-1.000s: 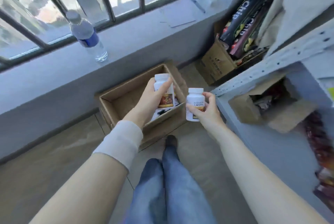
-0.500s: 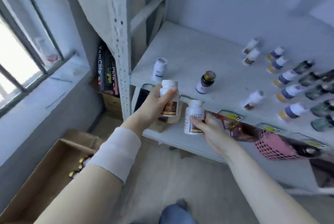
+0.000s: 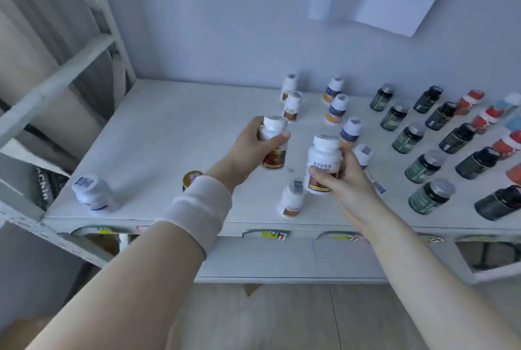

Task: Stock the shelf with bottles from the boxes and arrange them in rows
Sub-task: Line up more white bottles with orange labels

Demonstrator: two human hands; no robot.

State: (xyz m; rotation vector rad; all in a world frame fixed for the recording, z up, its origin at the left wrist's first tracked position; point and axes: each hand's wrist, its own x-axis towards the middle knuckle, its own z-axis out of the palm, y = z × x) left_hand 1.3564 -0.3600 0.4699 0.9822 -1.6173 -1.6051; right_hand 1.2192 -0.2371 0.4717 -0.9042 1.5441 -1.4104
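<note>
Fingers (image 3: 277, 138) of the left hand (image 3: 249, 149) are wrapped round a white brown-labelled bottle (image 3: 274, 149), held upright over the shelf (image 3: 174, 135). A second such bottle (image 3: 322, 163) is gripped just beside it in the right hand (image 3: 345, 180). Three more of this kind are counted standing on the shelf: two at the back (image 3: 292, 105) and one near the front edge (image 3: 291, 201). To their right, four blue-and-orange-labelled bottles (image 3: 337, 108) are set in one row, then five dark green bottles (image 3: 408, 138) and five black bottles (image 3: 458, 138) in a row each. Red bottles (image 3: 486, 118) are cut off by the frame edge and cannot be fully counted. One lone white bottle (image 3: 91, 193) stands at the front left, and one gold-capped bottle (image 3: 192, 177) is partly hidden behind a wristband (image 3: 197, 208).
</note>
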